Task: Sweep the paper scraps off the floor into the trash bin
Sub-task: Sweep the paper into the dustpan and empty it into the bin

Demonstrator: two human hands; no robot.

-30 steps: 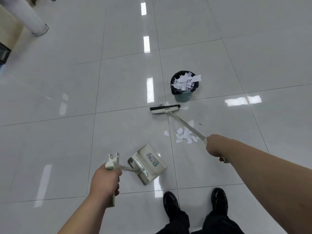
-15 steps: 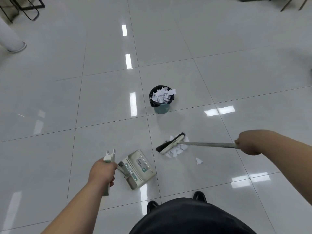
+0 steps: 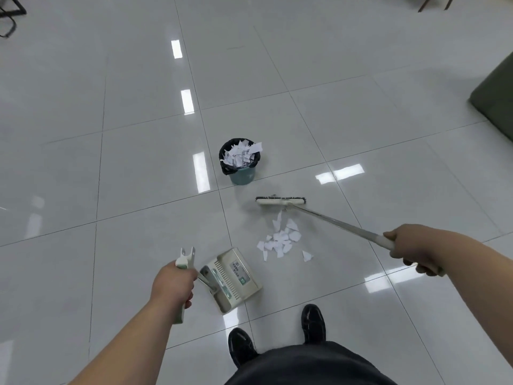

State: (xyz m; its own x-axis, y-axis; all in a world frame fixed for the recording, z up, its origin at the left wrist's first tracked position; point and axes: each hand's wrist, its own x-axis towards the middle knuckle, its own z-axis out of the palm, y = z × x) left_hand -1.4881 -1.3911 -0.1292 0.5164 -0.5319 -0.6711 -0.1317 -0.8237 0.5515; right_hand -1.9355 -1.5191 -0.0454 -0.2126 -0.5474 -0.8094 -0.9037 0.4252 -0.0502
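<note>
A heap of white paper scraps [image 3: 281,240] lies on the glossy tiled floor. My right hand [image 3: 410,245] grips the broom handle [image 3: 341,225]; the cream broom head [image 3: 281,200] rests on the floor just beyond the scraps. My left hand [image 3: 173,280] grips the upright handle of the beige dustpan [image 3: 231,276], which sits on the floor to the left of the scraps with its mouth facing away from them. The small green trash bin [image 3: 240,161] with a black liner stands farther away, heaped with paper.
My two black shoes [image 3: 313,323] stand just behind the dustpan and scraps. A dark green piece of furniture [image 3: 497,98] sits at the right edge. Black metal frame legs [image 3: 11,15] show at the top left.
The broom head has moved away from me, from on top of the scraps to the floor beyond them, and turned crosswise. The scraps lie uncovered. The dustpan has hardly moved.
</note>
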